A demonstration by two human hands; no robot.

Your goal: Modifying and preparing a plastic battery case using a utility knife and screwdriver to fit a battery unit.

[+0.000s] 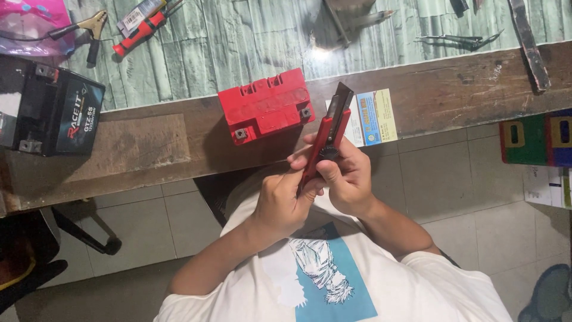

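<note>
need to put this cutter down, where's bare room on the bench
Bare wood lies between the black battery and the red battery, and right of the card up to the dark strip. It is crowded around the red battery and both hands.

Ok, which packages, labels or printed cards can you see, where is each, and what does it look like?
Black battery: left on the bench, boxy, printed side label in red and white.
Card: on the bench edge right of the red battery, rectangular, white, blue and yellow panels, partly behind the red knife.
Blister pack: top left, clear, with a red-handled tool.
Pink bag: top-left corner.
Papers: right edge, on the floor, white with print.
</note>
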